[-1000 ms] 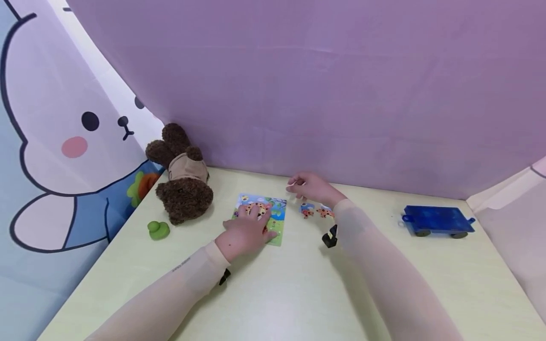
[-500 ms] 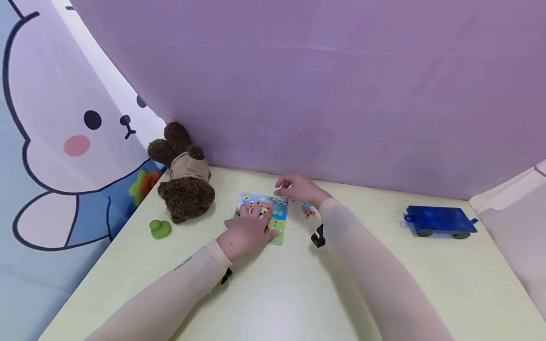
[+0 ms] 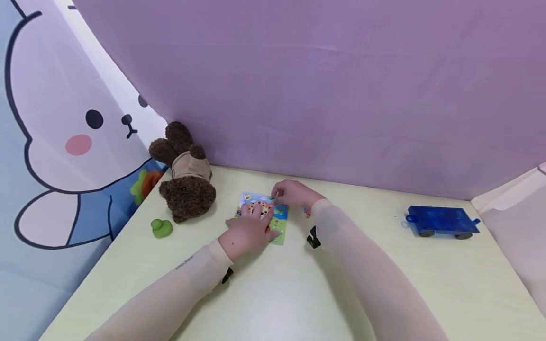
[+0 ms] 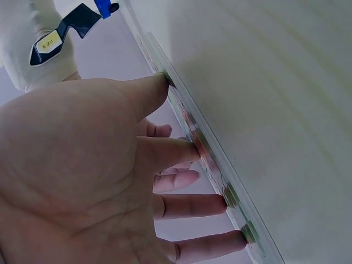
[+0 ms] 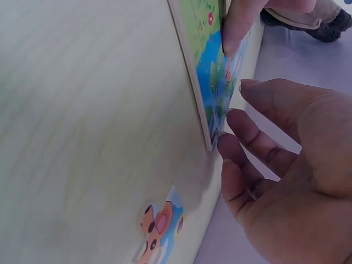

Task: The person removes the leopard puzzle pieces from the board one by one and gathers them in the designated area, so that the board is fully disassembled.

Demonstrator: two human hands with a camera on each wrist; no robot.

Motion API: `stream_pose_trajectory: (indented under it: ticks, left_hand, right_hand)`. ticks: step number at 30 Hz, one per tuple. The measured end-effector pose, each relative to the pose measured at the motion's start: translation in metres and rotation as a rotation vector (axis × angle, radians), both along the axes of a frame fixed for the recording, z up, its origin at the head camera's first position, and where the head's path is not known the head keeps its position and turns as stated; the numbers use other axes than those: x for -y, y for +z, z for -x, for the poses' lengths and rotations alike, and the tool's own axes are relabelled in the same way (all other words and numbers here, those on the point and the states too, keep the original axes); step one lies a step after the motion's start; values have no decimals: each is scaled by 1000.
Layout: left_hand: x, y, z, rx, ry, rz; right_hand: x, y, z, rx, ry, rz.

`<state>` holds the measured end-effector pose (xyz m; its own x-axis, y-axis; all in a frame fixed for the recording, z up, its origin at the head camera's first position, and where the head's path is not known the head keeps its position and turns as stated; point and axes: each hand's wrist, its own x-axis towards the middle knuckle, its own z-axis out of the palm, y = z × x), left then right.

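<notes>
A colourful jigsaw puzzle board (image 3: 278, 227) with a spotted animal's face lies on the table. My left hand (image 3: 246, 232) rests on it with spread, straight fingers. In the left wrist view the left fingertips (image 4: 236, 240) press on the board's face. My right hand (image 3: 294, 193) is bent over the board's far right corner. In the right wrist view its curled fingertips (image 5: 226, 140) are at that corner; whether a piece is between them cannot be seen. A loose puzzle piece (image 5: 157, 231) with an orange animal lies right of the board, partly hidden by the right arm in the head view.
A brown plush toy (image 3: 187, 194) lies at the far left, with a small green toy (image 3: 161, 228) in front of it. At the right is a blue toy wagon (image 3: 442, 220). A purple cloth (image 3: 298, 94) hangs behind the table's far edge.
My right hand has moved left and slightly nearer, from beside the board to its far right corner. Its arm now covers more of the loose pieces. The left hand has stayed on the board.
</notes>
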<state>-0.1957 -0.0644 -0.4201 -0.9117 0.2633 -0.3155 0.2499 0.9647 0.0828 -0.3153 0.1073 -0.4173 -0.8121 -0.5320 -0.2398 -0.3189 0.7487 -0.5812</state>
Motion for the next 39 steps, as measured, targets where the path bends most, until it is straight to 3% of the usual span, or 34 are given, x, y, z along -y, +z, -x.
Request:
stream_pose_trajectory:
  ticks: [22,39]
  left_hand:
    - [1,-2,0,-12,-5,18]
    - [0,-3,0,-16,-8,36]
  right_hand:
    - [2,-7,2,-32,8,-34]
    - [12,-2,5,-209,216,-202]
